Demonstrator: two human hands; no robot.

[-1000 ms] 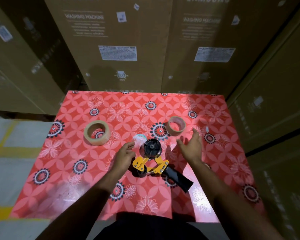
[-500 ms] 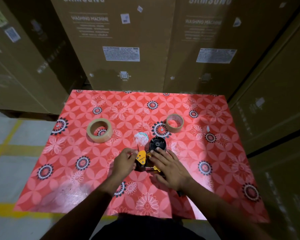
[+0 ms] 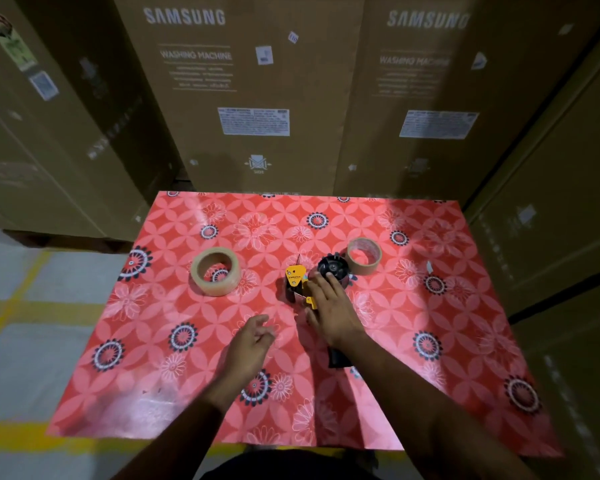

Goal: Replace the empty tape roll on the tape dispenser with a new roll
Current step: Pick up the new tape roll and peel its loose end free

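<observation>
Right hand [image 3: 331, 313] palm-down, fingers [image 3: 333, 279] extended forward; left hand [image 3: 252, 337] loosely curled, hovering, empty.

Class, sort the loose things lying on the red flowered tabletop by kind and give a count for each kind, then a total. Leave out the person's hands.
Tape rolls: 2, the thick roll on the left and the thin roll on the right
Tape dispensers: 1, the yellow and black dispenser under the right hand
Total: 3
</observation>
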